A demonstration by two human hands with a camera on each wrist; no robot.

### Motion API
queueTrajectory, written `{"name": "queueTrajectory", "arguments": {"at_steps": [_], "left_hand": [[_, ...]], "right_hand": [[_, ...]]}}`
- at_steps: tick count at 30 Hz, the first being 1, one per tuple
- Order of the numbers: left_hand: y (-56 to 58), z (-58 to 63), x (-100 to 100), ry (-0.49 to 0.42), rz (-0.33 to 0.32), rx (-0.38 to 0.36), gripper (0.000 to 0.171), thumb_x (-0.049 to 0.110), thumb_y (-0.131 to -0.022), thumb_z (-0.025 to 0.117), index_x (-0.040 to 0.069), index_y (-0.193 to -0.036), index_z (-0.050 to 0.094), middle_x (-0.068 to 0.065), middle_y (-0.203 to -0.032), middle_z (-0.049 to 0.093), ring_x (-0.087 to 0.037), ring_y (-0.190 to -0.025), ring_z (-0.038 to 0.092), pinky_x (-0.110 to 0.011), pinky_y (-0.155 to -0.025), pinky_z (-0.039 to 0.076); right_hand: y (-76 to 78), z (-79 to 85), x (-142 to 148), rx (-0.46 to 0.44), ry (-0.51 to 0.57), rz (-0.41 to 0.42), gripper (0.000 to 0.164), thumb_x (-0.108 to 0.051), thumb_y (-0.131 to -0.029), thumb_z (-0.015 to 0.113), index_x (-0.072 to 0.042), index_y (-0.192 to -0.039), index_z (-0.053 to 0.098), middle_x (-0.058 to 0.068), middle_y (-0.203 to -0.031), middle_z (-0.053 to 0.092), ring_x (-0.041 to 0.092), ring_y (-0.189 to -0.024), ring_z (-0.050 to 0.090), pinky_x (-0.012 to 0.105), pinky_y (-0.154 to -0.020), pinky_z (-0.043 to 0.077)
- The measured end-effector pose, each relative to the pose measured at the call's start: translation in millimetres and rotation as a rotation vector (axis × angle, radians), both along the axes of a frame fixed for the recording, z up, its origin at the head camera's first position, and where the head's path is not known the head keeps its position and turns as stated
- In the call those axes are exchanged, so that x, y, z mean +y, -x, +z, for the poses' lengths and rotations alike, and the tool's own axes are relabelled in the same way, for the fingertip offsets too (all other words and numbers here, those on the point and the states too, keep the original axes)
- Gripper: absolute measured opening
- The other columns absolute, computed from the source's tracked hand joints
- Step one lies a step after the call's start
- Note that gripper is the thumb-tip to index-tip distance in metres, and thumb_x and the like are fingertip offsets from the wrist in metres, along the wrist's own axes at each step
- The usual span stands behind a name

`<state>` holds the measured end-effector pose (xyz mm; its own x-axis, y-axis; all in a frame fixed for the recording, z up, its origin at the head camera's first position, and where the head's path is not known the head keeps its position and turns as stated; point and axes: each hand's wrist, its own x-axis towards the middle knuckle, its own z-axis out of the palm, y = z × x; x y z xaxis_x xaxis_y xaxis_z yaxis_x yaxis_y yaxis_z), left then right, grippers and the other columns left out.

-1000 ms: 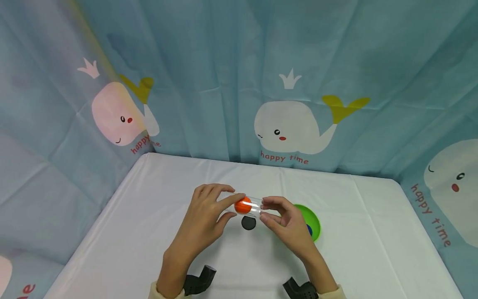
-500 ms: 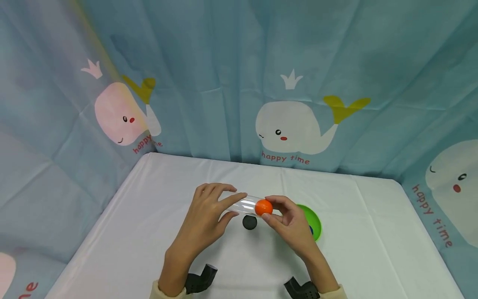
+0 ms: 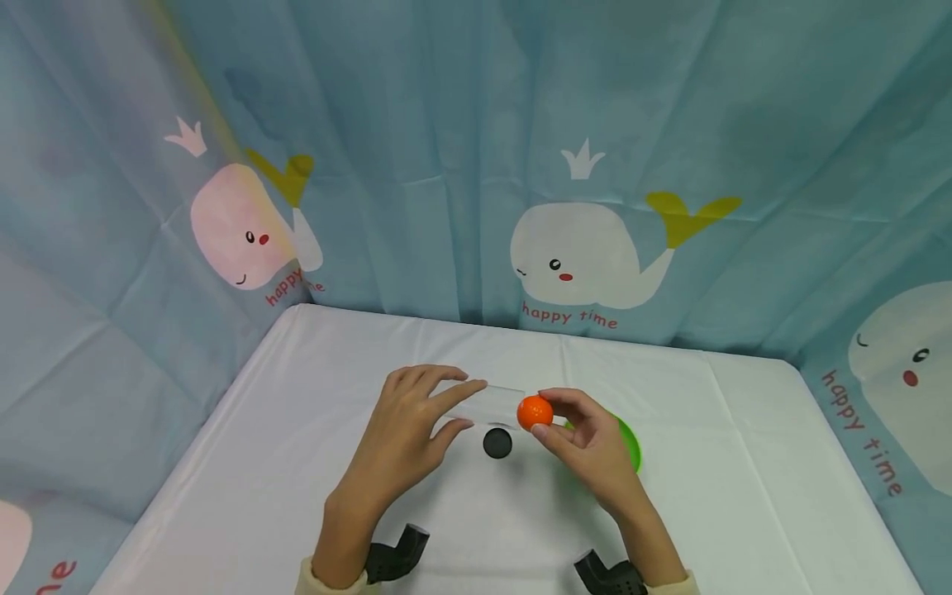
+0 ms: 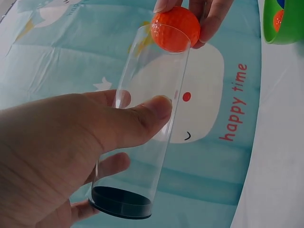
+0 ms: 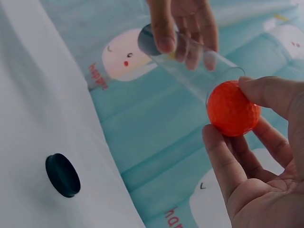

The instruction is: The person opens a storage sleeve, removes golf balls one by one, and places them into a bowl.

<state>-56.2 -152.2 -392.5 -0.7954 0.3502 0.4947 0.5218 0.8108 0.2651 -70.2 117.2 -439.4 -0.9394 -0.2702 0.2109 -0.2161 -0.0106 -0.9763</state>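
Note:
My left hand (image 3: 405,438) grips a clear plastic tube (image 3: 498,405), tilted with its open mouth toward the right. A black cap (image 4: 121,202) closes the tube's other end, seen in the left wrist view. Between thumb and fingertips, my right hand (image 3: 595,450) pinches an orange golf ball (image 5: 232,109) at the tube's mouth; its dimples show in the right wrist view. In the left wrist view the tube's rim overlaps part of the ball (image 4: 176,28). Whether the ball is fully outside the tube, I cannot tell.
A loose black cap (image 3: 497,443) lies on the white-covered table (image 3: 706,479) below the tube. Behind my right hand stands a green bowl (image 3: 632,446); the left wrist view shows an orange ball (image 4: 278,21) and something blue in it. Whale-print curtains surround the table.
The orange golf ball has moved rightward along the tube to its mouth, and my right fingers now pinch it, having held the tube's end before. My left hand stays in place.

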Motion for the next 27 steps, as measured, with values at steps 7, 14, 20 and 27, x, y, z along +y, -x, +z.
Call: {"name": "queueTrajectory", "arguments": {"at_steps": [7,14,20,27], "left_hand": [[-0.7,-0.3,0,-0.008,0.01,-0.028,0.054,0.026,-0.085,0.091,0.031,-0.136,0.071,0.005,-0.129,0.071,-0.02,-0.126,0.065,-0.049,-0.11,0.049],[-0.7,-0.9,0,-0.009,0.019,-0.027,0.055,0.028,-0.085,0.091,0.029,-0.136,0.07,0.005,-0.13,0.073,-0.019,-0.123,0.069,-0.048,-0.109,0.05],[-0.1,-1.6,-1,-0.048,-0.008,-0.035,0.054,0.027,-0.085,0.091,0.026,-0.136,0.07,0.007,-0.131,0.073,-0.017,-0.123,0.07,-0.044,-0.104,0.055],[0.4,-2.6,-2,-0.064,-0.004,-0.07,0.055,0.028,-0.085,0.09,0.026,-0.136,0.069,0.009,-0.132,0.073,-0.015,-0.123,0.071,-0.042,-0.101,0.057]], "right_hand": [[-0.6,6.1,10,-0.012,-0.037,-0.053,0.038,-0.002,-0.096,0.075,-0.002,-0.132,0.064,0.004,-0.13,0.067,0.013,-0.113,0.071,0.026,-0.089,0.064],[0.9,13.3,25,-0.014,-0.075,-0.102,0.037,-0.004,-0.099,0.072,-0.002,-0.134,0.063,0.002,-0.129,0.068,0.012,-0.113,0.07,0.024,-0.09,0.063],[3.2,14.8,42,0.007,-0.067,-0.138,0.037,-0.002,-0.1,0.07,0.003,-0.136,0.061,-0.001,-0.131,0.068,0.009,-0.117,0.068,0.02,-0.095,0.061],[5.2,13.3,55,-0.009,-0.113,-0.172,0.038,-0.003,-0.1,0.07,0.001,-0.137,0.061,0.0,-0.131,0.068,0.012,-0.117,0.07,0.019,-0.096,0.06]]}}
